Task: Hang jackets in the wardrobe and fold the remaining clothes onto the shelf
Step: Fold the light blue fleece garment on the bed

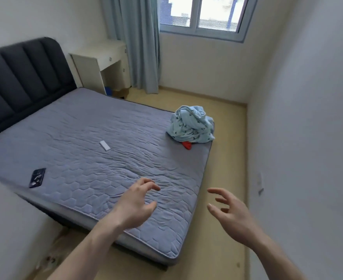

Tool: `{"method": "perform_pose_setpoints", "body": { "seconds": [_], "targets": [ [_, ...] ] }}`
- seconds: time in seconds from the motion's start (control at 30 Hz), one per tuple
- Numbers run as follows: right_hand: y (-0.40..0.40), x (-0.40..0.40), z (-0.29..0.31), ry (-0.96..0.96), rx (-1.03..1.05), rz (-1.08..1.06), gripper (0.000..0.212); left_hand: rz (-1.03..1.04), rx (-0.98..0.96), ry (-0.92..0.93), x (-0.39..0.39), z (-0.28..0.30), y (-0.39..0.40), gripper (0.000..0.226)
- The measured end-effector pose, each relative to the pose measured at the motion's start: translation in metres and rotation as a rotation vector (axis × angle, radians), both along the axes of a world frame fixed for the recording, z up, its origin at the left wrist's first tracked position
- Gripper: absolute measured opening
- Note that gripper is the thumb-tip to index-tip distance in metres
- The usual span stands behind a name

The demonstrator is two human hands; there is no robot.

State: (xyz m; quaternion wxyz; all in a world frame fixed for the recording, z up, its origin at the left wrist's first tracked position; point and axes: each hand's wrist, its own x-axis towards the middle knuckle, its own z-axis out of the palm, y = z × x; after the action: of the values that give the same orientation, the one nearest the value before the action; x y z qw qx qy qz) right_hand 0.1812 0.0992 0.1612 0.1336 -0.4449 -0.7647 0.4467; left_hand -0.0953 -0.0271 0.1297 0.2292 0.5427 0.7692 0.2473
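Only crumpled clothes [191, 125] lie on the bed [81, 138].

Quilted bed [89, 138], daylit window [201, 13], white walls [308, 98]

The bed [85, 138] has a grey-blue cover quilted in hexagons and a dark padded headboard [21, 77]. The crumpled garment [191, 126] is pale blue with small dark marks; a red cloth [187, 145] peeks beneath. The curtain [140, 43] is dusty blue, the floor [223, 178] tan.

Quilted matt cloth mattress [97, 150] – glossy phone [37, 177].
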Motion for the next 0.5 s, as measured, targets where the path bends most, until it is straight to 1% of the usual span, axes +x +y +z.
{"method": "perform_pose_setpoints", "body": {
  "seconds": [0.1, 0.23, 0.33, 0.5],
  "targets": [
    [0.050, 0.015, -0.006, -0.009, -0.021, -0.081, 0.034, -0.072, 0.007, 0.021, 0.007, 0.004, 0.075, 0.031],
    [0.128, 0.022, -0.021, -0.027, -0.045, -0.087, 0.035, -0.080, 0.018, 0.003, 0.016, 0.001, 0.159, 0.032],
    [0.190, 0.018, -0.029, -0.022, -0.054, -0.052, 0.035, -0.041, 0.004, -0.010, 0.019, -0.010, 0.207, 0.031],
    [0.304, 0.012, -0.035, -0.025, -0.071, 0.047, 0.035, 0.105, -0.027, -0.030, 0.020, -0.022, 0.269, 0.031]
  ]
}}
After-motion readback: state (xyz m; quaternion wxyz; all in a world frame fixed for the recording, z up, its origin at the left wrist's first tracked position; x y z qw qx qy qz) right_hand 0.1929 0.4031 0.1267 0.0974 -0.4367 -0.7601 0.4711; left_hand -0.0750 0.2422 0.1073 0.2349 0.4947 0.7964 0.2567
